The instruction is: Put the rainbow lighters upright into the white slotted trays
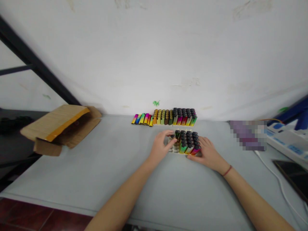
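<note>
While the near tray [179, 150] is standing on the grey table [108, 166] directly in front of the person, it is holding upright lighters [190, 141] with black caps and rainbow bodies, which are filling its middle and right rows; the slots at its left end are looking paler and are too blurred to read. Behind it, a far tray [178, 117] is standing against the white wall [154, 48] and is carrying more upright lighters, and some loose lighters [142, 119] are lying flat just beside its left end. An open cardboard box [60, 126] is lying on its side at the left table edge; its inside is dark, so I cannot tell the contents.

The left hand [160, 148] is reaching to the left end of the near tray with curled fingers, and the fingertips are touching a lighter there; if they are really pinching it, I cannot tell. The right hand [207, 153] is lying open against the right side of the tray, with the thumb along its front edge; a red band [227, 170] is sitting on this wrist. A power strip [286, 139] and a white cable [276, 179] are lying at the right.
</note>
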